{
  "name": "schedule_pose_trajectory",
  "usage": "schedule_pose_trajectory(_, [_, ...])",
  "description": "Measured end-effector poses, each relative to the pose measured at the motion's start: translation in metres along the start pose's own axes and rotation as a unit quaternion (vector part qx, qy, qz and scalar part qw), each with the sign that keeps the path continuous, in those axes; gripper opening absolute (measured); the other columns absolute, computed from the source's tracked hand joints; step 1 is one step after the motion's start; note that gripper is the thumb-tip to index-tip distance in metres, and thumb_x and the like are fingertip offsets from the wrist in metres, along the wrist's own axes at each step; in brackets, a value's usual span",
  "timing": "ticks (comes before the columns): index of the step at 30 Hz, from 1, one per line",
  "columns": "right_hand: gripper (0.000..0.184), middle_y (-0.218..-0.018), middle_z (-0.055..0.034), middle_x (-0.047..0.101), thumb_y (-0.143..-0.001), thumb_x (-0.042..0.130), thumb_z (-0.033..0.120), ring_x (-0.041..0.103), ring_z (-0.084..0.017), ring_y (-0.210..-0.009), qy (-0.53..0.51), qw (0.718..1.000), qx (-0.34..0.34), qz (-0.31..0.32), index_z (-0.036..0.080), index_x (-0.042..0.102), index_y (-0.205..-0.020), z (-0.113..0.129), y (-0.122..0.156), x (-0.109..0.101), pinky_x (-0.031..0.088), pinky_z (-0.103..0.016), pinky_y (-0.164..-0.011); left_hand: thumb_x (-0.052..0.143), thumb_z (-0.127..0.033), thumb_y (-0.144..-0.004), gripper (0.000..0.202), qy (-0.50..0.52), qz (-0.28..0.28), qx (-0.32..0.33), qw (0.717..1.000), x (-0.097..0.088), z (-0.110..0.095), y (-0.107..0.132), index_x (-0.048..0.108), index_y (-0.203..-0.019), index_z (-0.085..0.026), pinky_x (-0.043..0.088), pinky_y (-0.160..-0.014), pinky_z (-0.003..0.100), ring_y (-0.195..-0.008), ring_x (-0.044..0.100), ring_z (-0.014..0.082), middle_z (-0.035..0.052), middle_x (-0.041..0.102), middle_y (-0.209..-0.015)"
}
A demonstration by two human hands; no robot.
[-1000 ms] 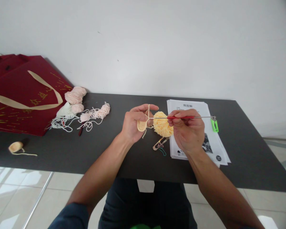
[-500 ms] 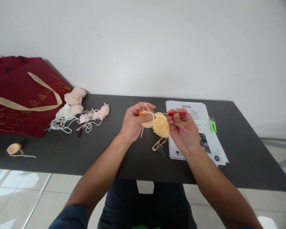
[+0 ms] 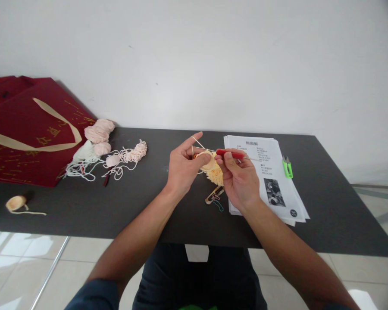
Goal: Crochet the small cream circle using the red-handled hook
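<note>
Between the thumb and fingers of my left hand (image 3: 185,165) is a small round piece of pale yellow crochet work (image 3: 208,160). A strand of yarn (image 3: 197,141) loops over its raised index finger. My right hand (image 3: 242,176) grips the red handle of a crochet hook (image 3: 229,154). The hook's thin metal shaft points left to the crochet piece; its tip is too small to make out. Behind and below the piece, a ball of yellow yarn (image 3: 215,175) lies on the table, partly hidden by my hands.
A large safety pin (image 3: 213,196) and small stitch markers (image 3: 217,204) lie in front of the yarn ball. Printed sheets (image 3: 255,198) and green thread snips (image 3: 287,168) are at right. Pink yarn (image 3: 100,130), a red gift bag (image 3: 26,142) and a small crocheted cup (image 3: 16,203) are at left.
My right hand has moved left with the hook, closer to my left hand. My left index finger has lifted, drawing the yarn strand up. The view has shifted slightly.
</note>
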State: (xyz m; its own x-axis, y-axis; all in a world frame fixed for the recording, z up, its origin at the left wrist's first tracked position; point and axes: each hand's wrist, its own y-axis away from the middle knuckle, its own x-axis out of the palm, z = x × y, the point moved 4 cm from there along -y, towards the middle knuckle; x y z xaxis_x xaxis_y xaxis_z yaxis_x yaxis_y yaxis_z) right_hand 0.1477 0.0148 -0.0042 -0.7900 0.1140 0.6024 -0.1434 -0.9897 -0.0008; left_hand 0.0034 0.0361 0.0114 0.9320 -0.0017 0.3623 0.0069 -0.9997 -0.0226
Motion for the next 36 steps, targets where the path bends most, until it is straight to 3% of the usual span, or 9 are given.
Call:
schedule_pose_trajectory(5, [0.012, -0.093, 0.0038, 0.082, -0.086, 0.082, 0.025, 0.077, -0.005, -0.078, -0.001, 1.0, -0.002, 0.006, 0.025, 0.072, -0.092, -0.001, -0.002, -0.001, 0.065, -0.013, -0.08, 0.083, -0.021, -0.069, 0.044, -0.02, -0.003, 0.012, 1.0, 0.002, -0.001, 0.002, 0.077, -0.113, -0.018, 0.049, -0.063, 0.024, -0.063, 0.062, 0.0097, -0.0009, 0.074, -0.078])
schedule_pose_trajectory(8, [0.011, -0.093, 0.0032, 0.082, -0.086, 0.081, 0.026, 0.077, -0.006, -0.078, 0.012, 1.0, -0.005, -0.001, 0.024, 0.072, -0.091, -0.001, -0.003, -0.002, 0.066, -0.015, -0.08, 0.081, -0.016, -0.069, 0.038, -0.024, -0.015, 0.034, 0.999, 0.001, -0.002, 0.002, 0.078, -0.107, -0.019, 0.047, -0.062, 0.022, -0.062, 0.058, 0.0082, -0.0031, 0.069, -0.076])
schedule_pose_trajectory(16, [0.012, -0.09, 0.0036, 0.081, -0.086, 0.081, 0.031, 0.075, -0.007, -0.075, 0.017, 0.999, -0.029, 0.001, 0.025, 0.071, -0.088, 0.003, -0.001, 0.001, 0.065, -0.018, -0.077, 0.076, -0.012, -0.069, 0.049, -0.027, -0.013, 0.045, 0.999, 0.002, -0.004, 0.005, 0.075, -0.117, -0.021, 0.045, -0.061, 0.021, -0.064, 0.055, 0.0077, -0.0037, 0.066, -0.079])
schedule_pose_trajectory(26, [0.016, -0.085, 0.0023, 0.075, -0.083, 0.084, 0.031, 0.067, -0.01, -0.067, 0.087, 0.98, -0.176, 0.023, 0.025, 0.069, -0.084, 0.024, 0.001, 0.003, 0.055, -0.024, -0.061, 0.075, -0.01, -0.069, 0.048, -0.034, -0.031, 0.072, 0.996, 0.001, -0.007, 0.005, 0.075, -0.116, -0.022, 0.044, -0.061, 0.023, -0.062, 0.054, 0.0082, -0.0043, 0.066, -0.077])
schedule_pose_trajectory(36, [0.014, -0.087, 0.0019, 0.074, -0.087, 0.081, 0.031, 0.066, -0.01, -0.065, 0.133, 0.964, -0.227, 0.025, 0.026, 0.068, -0.087, 0.026, 0.002, -0.002, 0.053, -0.025, -0.059, 0.074, -0.01, -0.07, 0.047, -0.035, -0.037, 0.084, 0.995, 0.0, -0.008, 0.006, 0.076, -0.115, -0.025, 0.045, -0.062, 0.024, -0.063, 0.054, 0.0086, -0.0041, 0.067, -0.08])
